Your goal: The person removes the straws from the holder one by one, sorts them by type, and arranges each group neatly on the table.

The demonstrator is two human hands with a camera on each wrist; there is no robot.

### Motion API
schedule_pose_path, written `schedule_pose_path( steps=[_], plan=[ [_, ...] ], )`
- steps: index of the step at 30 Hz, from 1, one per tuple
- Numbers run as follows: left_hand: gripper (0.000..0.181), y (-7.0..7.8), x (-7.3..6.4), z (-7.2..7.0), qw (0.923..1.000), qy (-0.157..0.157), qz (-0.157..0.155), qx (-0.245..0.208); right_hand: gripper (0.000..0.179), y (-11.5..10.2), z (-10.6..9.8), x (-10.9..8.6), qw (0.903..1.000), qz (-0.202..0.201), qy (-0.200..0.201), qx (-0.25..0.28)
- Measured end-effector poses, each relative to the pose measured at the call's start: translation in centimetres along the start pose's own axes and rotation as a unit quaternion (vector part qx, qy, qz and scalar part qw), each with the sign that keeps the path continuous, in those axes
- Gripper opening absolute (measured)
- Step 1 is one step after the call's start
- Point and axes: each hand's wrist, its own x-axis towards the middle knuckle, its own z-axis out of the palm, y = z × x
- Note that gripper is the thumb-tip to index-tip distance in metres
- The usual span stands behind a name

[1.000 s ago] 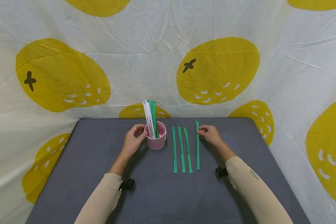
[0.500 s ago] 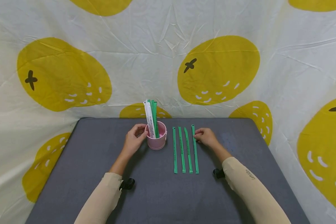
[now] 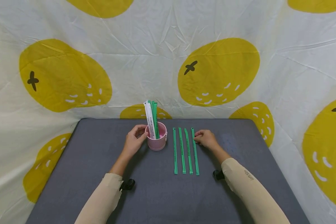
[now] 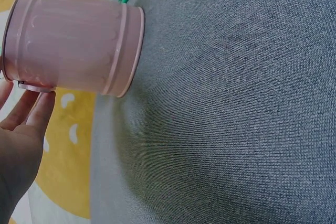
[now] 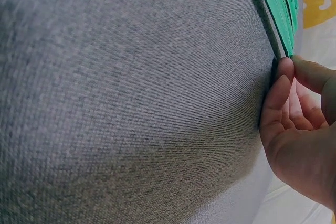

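A small pink bucket (image 3: 156, 144) stands upright on the grey table. My left hand (image 3: 135, 137) holds it by the side at the rim, its fingertips against the side handle (image 4: 37, 86) in the left wrist view. Inside the bucket lean a white wrapped straw (image 3: 149, 119) and several green wrapped straws (image 3: 155, 118). To its right, several green wrapped straws lie in a row, roughly parallel. My right hand (image 3: 207, 138) pinches the upper part of the rightmost green wrapped straw (image 3: 196, 158), which lies along the table beside the others.
Three other green wrapped straws, including the nearest one (image 3: 189, 152), lie between the bucket and my right hand. A white cloth (image 3: 145, 71) with yellow fruit prints hangs behind the grey table (image 3: 162, 199).
My right hand has brought the rightmost green wrapped straw leftward and slightly nearer, close to the row. My left hand has stayed at the bucket.
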Motion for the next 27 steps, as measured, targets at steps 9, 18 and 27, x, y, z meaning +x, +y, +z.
schedule_pose_path(
  steps=[9,18,27],
  plan=[
    [0.037,0.02,-0.05,0.15,0.9999,0.005,0.003,0.010,0.025,-0.51,0.13,0.05,0.9994,-0.003,0.008,-0.033],
    [0.037,-0.11,0.01,0.17,0.9998,0.005,-0.001,0.018,0.024,-0.51,0.32,0.15,0.9982,-0.006,0.015,-0.057],
    [0.038,-0.05,-0.01,0.15,0.9998,0.004,-0.009,0.016,0.024,-0.34,0.31,0.18,0.9979,-0.008,0.019,-0.061]
  ],
)
